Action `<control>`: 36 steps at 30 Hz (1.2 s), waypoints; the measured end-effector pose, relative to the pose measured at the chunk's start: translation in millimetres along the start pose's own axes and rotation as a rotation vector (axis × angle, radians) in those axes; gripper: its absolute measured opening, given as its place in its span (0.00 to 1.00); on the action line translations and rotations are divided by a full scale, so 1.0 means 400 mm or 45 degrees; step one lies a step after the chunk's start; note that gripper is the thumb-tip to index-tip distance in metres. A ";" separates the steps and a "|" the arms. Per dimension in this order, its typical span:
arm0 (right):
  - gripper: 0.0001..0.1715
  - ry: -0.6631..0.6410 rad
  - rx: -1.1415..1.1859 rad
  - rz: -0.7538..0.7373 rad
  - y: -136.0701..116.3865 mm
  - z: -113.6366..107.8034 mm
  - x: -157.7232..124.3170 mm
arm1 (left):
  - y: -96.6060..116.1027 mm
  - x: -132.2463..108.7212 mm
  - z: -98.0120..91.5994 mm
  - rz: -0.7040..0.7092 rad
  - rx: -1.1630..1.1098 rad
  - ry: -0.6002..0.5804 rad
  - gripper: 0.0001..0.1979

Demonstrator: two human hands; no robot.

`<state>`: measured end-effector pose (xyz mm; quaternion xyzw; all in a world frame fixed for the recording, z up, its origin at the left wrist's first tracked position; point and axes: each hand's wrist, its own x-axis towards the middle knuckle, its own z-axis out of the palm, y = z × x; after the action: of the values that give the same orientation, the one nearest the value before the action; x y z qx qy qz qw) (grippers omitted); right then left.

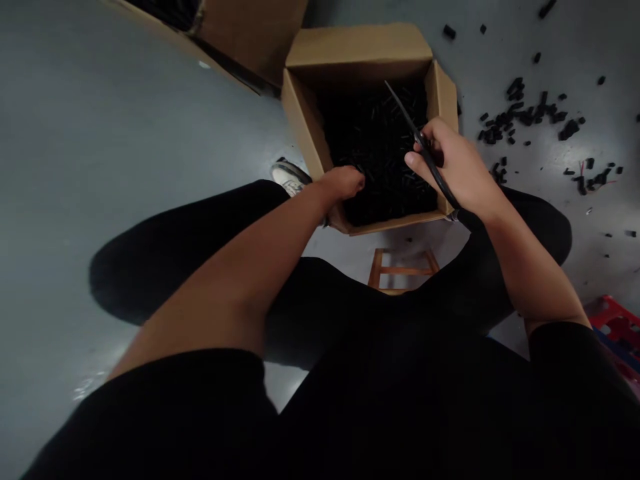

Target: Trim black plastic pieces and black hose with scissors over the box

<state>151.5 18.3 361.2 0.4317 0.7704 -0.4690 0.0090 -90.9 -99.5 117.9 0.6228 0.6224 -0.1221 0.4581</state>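
Watching someone sitting with their knees spread wide around an open cardboard box (357, 45), which is standing on the grey floor (75, 147) right in front of them. Loads of little black pieces (380, 153) are filling the bottom of it.

Their right hand (455, 157) is gripping a long, skinny black tool (411, 125), thumb on one side and fingers on the other. Its pointy end is sticking out over the pieces, and the back end is running past the palm toward the wrist. Can't tell from here what sort of tool it is, tbh.

The left hand (345, 181) is hanging over the box's left side, fingers curling inward. No idea whether it's pinching anything, since the fingertips are hiding from me.

More black bits (520, 113) are lying scattered over the floor to the right, with a few thin red strands (581, 168) showing among them. A second box (255, 33) is sitting up at the far left, a pale shoe (290, 177) is poking out beside the first one, and some wooden frame (406, 271) is showing between the legs.
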 end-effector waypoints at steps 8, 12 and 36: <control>0.16 -0.026 -0.080 -0.003 0.034 0.017 0.009 | 0.119 -0.201 -0.285 0.222 -0.721 0.640 0.24; 0.17 -0.067 -0.060 0.022 0.034 0.018 0.011 | 0.148 -0.281 -0.301 0.363 -1.231 0.640 0.28; 0.16 -0.502 -0.134 -0.016 0.051 0.002 0.060 | 0.160 -0.285 -0.306 0.520 -0.388 0.803 0.27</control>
<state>150.1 37.3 336.2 0.3257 0.7799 -0.5035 0.1792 -107.3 -74.1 294.3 0.6655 0.6069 0.2622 0.3465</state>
